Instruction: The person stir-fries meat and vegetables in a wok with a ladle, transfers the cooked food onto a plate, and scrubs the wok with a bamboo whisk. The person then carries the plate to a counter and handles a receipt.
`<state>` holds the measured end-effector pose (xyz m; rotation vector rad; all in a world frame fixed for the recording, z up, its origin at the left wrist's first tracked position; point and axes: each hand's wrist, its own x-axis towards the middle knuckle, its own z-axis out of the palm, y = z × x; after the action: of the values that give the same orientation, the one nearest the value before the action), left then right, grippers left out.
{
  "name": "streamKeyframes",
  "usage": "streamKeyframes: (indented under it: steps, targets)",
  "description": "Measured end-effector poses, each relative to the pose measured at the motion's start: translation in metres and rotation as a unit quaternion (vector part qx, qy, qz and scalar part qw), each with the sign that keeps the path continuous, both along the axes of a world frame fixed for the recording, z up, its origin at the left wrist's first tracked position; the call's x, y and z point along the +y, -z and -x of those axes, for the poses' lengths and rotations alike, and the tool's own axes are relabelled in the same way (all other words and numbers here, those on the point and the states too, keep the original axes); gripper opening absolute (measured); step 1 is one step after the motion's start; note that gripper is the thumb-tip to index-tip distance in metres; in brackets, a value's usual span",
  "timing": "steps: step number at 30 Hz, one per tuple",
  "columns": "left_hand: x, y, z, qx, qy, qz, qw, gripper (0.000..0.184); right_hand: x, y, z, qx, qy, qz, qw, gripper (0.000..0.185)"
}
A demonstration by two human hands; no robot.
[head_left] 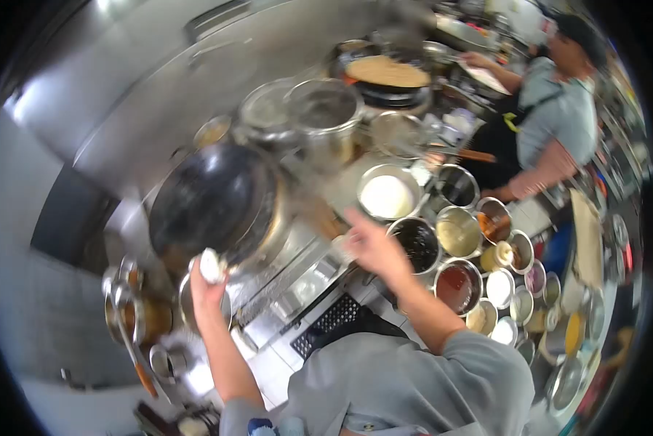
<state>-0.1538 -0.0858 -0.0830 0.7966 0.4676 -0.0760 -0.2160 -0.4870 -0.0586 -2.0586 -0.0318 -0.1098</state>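
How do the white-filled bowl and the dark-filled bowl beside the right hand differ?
The white-filled bowl looks bright inside; the dark-filled bowl looks nearly black, with glints. The white-filled bowl stands farther from the grey shirt; the dark-filled bowl stands nearer. Both are round.

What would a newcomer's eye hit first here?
The big dark wok at left, just beyond the left hand, which holds a small white object. Then the crowded round tubs to the right of the blurred right hand, red sauce among them.
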Motion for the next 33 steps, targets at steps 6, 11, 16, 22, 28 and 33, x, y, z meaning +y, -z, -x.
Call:
streamKeyframes:
  steps: [6, 11, 16, 22, 28, 33]
  targets:
    - [0.01, 0.012, -0.007, -0.034, 0.066, 0.038, 0.997, 0.022, -0.132, -0.077, 0.016, -0.28, 0.271, -0.15, 0.909, 0.071]
    - [0.004, 0.001, -0.009, -0.002, 0.028, 0.056, 0.998, 0.022, -0.116, -0.068, 0.05, -0.269, 0.238, -0.175, 0.917, 0.065]
    - [0.016, 0.025, -0.024, -0.028, 0.131, 0.141, 0.981, 0.022, -0.028, -0.025, 0.113, -0.005, 0.076, -0.116, 0.99, 0.022]
    - [0.014, 0.05, -0.058, -0.03, 0.202, 0.148, 0.968, 0.019, 0.063, 0.0, 0.187, 0.044, -0.082, 0.048, 0.994, 0.071]
    - [0.007, 0.061, -0.022, -0.078, 0.134, 0.174, 0.972, 0.034, 0.065, 0.024, 0.276, 0.114, 0.063, 0.12, 0.984, 0.06]
    - [0.02, 0.079, 0.072, -0.113, 0.34, -0.243, 0.902, 0.026, 0.012, 0.094, 0.37, 0.236, 0.212, 0.085, 0.944, 0.064]
